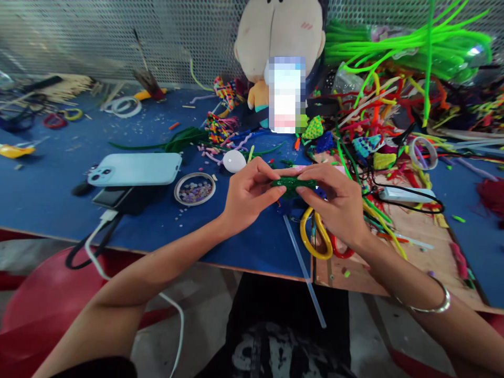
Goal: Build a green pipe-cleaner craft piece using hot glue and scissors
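Note:
My left hand (250, 194) pinches one end of a dark green fuzzy pipe-cleaner piece (292, 182) between thumb and fingers. On its other end, my right hand (336, 199) has a similar pinch, so the piece lies level between both hands above the table. Just below my right hand are scissors with yellow and red handles (317, 236), their blades hidden. A clear glue stick (303, 270) juts over the table's front edge. Close to my left hand sit a white egg-shaped object (234, 161) and a round container of small beads (195, 189).
A pale blue phone (137, 169) lies at left on a dark device with a white cable. Bright green pipe cleaners (409, 50) and tangled coloured stems fill the right. A big-headed doll (277, 37) stands behind a blurred screen (286, 94). A red stool (47, 310) is below left.

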A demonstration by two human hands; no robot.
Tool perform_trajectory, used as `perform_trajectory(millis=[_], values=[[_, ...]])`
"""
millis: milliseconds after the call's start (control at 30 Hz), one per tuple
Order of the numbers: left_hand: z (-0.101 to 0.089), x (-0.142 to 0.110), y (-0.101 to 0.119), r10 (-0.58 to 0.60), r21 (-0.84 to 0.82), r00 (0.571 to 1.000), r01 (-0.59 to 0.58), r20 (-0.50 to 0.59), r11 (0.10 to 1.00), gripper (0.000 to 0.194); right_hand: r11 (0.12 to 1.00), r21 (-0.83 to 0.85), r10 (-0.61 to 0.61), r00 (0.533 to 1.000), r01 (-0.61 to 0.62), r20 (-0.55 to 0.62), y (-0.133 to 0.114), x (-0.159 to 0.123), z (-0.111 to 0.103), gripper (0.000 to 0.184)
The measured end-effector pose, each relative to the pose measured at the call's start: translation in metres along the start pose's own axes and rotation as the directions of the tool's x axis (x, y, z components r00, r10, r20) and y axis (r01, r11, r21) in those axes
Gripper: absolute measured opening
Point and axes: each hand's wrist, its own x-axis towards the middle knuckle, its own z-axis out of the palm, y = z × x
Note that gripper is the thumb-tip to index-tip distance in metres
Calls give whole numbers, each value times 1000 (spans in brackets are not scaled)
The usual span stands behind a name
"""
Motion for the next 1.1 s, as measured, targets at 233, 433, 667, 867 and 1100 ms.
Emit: perform_trajectory(millis=[233, 433, 667, 867, 1100], values=[[-2, 0, 0, 16, 74, 1000, -18, 26, 997, 18, 999, 22, 31, 999, -31, 27, -2, 1, -1, 11], [-2, 0, 5, 94, 132, 995, -96, 25, 987, 12, 991, 55, 123, 991, -125, 43, -5, 2, -4, 11], [-2, 2, 4, 136, 153, 989, -143, 59, 978, 16, 990, 6, 142, 987, -143, 70, -6, 3, -7, 6], [1, 0, 4, 110, 244, 990, -129, 92, 961, 31, 993, -35, 113, 990, -110, 80, -6, 4, -5, 3], [0, 2, 8, 183, 425, 973, -225, 137, 877, 13, 996, -26, 89, 987, -87, 135, -7, 4, -4, 4]])
